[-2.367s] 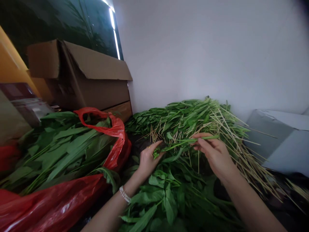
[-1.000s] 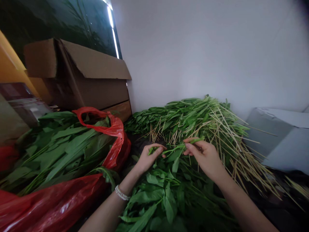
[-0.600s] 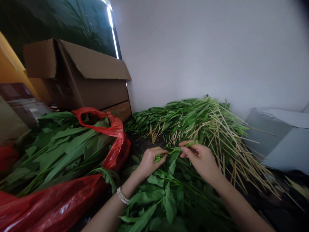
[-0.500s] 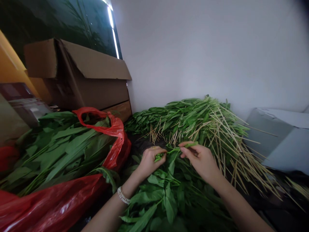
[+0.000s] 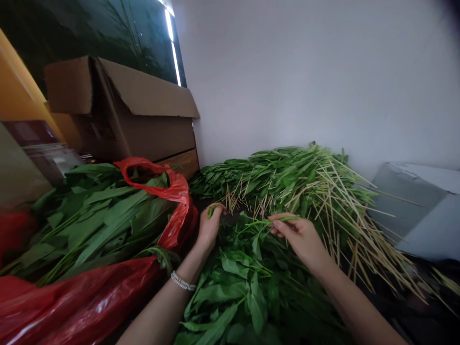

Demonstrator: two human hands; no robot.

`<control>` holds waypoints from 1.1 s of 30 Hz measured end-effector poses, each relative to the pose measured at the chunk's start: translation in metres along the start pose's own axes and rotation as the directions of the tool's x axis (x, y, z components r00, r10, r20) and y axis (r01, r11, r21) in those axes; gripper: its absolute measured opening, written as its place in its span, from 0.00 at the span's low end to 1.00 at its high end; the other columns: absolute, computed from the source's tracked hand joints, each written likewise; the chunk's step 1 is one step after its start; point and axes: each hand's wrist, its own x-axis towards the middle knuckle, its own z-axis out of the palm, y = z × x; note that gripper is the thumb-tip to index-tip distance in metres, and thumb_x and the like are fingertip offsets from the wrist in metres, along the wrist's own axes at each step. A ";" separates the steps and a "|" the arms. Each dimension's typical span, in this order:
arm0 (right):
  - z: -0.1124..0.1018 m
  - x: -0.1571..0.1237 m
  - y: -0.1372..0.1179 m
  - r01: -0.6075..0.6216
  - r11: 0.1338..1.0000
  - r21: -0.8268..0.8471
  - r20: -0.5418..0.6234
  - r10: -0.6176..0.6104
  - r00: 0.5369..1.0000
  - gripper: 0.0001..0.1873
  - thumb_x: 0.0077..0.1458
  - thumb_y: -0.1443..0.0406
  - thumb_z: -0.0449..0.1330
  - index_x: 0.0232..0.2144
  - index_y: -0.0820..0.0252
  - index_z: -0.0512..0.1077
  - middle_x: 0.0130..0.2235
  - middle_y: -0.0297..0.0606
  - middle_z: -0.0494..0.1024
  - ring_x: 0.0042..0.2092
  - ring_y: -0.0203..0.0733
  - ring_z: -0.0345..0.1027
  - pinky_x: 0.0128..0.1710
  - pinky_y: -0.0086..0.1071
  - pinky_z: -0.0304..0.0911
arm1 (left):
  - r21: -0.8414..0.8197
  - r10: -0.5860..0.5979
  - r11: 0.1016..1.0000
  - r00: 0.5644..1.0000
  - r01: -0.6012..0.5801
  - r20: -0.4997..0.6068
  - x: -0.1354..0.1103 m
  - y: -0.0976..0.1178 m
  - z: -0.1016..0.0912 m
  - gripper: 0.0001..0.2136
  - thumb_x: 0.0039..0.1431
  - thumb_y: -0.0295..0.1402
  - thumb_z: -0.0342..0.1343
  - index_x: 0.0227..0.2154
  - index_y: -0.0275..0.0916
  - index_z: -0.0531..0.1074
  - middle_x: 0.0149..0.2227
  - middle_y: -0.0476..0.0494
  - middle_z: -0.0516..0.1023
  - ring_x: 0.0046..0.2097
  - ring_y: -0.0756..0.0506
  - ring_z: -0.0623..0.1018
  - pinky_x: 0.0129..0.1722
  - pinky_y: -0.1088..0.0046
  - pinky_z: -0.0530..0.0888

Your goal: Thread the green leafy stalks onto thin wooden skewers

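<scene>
"Rising behind everything is a wall (image 5: 305, 72), pale and plain. What comes next in size?"

"An open cardboard box (image 5: 158, 134), flaps folded outward, at the back left."

"And nearer than that?"

"A red plastic bag (image 5: 89, 306), its mouth open, with long leafy stalks (image 5: 118, 211) lying in it."

"What lies against the wall?"

"A broad heap of green leaves (image 5: 287, 163). Thin straw-coloured sticks (image 5: 341, 191) fan out from it, mostly on the right, some crossing in front of a grey-white box (image 5: 427, 215)."

"And closest to the person?"

"Loose leafy greens (image 5: 230, 292), spread on something dark, between the red bag and the sticks."

"Where are the hands?"

"Well apart, over the far edge of those greens. The left hand (image 5: 210, 225) is just beside the bag; the right hand (image 5: 298, 235) is farther over, in front of the heap."

"Is either one holding anything?"

"Both are. The right pinches a slender green stem (image 5: 264, 222) between thumb and fingers, one end pointing toward the left hand and the other lying along the fingers. I can't tell whether its tip touches the leaves below."

"What about the left?"

"There's a beaded bracelet (image 5: 182, 281) on that wrist, and the fingers curl round a short green piece (image 5: 211, 211), mostly hidden by the hand."
</scene>
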 end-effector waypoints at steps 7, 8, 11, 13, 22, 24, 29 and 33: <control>0.000 0.002 0.004 -0.045 0.998 0.031 -0.037 0.046 0.998 0.16 0.49 0.53 0.63 0.34 0.59 0.78 0.35 0.41 0.81 0.34 0.42 0.75 0.30 0.33 0.69 | 0.002 0.166 0.986 0.973 -0.169 0.160 -0.012 0.018 0.001 0.10 0.61 0.36 0.49 0.29 0.38 0.71 0.24 0.51 0.73 0.30 0.49 0.73 0.34 0.76 0.69; 0.000 0.002 0.004 -0.047 0.998 0.034 -0.043 0.048 0.998 0.16 0.49 0.53 0.63 0.33 0.60 0.78 0.35 0.41 0.81 0.34 0.42 0.75 0.30 0.32 0.69 | 0.019 0.182 0.982 0.964 -0.189 0.196 -0.015 0.019 0.002 0.09 0.61 0.36 0.50 0.30 0.38 0.71 0.24 0.51 0.73 0.29 0.50 0.73 0.33 0.76 0.68; 0.001 0.002 0.005 -0.047 0.998 0.044 -0.054 0.050 0.997 0.17 0.49 0.54 0.63 0.35 0.60 0.78 0.35 0.41 0.81 0.33 0.42 0.75 0.30 0.32 0.69 | 0.087 0.242 0.954 0.906 -0.288 0.348 -0.024 0.021 0.005 0.08 0.58 0.37 0.58 0.32 0.37 0.74 0.29 0.48 0.78 0.32 0.48 0.75 0.34 0.75 0.70; 0.002 0.002 0.006 -0.049 0.997 0.051 -0.049 0.052 0.997 0.17 0.50 0.54 0.63 0.36 0.60 0.78 0.34 0.41 0.81 0.33 0.42 0.75 0.30 0.32 0.69 | 0.101 0.291 0.924 0.848 -0.370 0.444 -0.028 0.020 0.007 0.08 0.56 0.36 0.61 0.35 0.37 0.76 0.35 0.45 0.81 0.36 0.46 0.78 0.39 0.73 0.72; 0.008 -0.001 0.004 -0.079 0.994 0.074 0.013 0.078 0.997 0.18 0.49 0.54 0.63 0.35 0.62 0.78 0.32 0.39 0.80 0.32 0.39 0.73 0.29 0.30 0.67 | 0.200 0.430 0.780 0.741 -0.592 0.515 -0.031 0.012 0.011 0.08 0.61 0.32 0.55 0.39 0.38 0.77 0.33 0.43 0.81 0.34 0.47 0.78 0.36 0.73 0.72; 0.009 -0.001 0.001 -0.072 0.995 0.062 -0.008 0.072 0.997 0.16 0.48 0.55 0.63 0.33 0.62 0.77 0.30 0.38 0.79 0.30 0.38 0.72 0.30 0.30 0.67 | 0.227 0.437 0.744 0.715 -0.628 0.545 -0.032 0.013 0.010 0.08 0.61 0.30 0.54 0.39 0.38 0.77 0.33 0.44 0.81 0.34 0.47 0.78 0.36 0.73 0.72; 0.010 -0.002 0.000 -0.060 0.996 0.060 -0.020 0.062 0.998 0.14 0.48 0.56 0.63 0.33 0.61 0.76 0.27 0.33 0.75 0.27 0.36 0.68 0.29 0.30 0.67 | 0.265 0.441 0.686 0.677 -0.678 0.589 -0.035 0.017 0.008 0.09 0.57 0.26 0.53 0.36 0.38 0.78 0.31 0.45 0.81 0.33 0.47 0.78 0.35 0.74 0.71; 0.010 -0.001 0.004 -0.079 0.997 0.022 0.001 0.079 0.997 0.14 0.49 0.56 0.63 0.33 0.61 0.75 0.24 0.32 0.74 0.26 0.37 0.69 0.28 0.30 0.66 | 0.273 0.409 0.728 0.719 -0.628 0.562 -0.036 0.018 0.008 0.08 0.54 0.26 0.53 0.33 0.37 0.78 0.30 0.45 0.80 0.32 0.47 0.77 0.36 0.73 0.70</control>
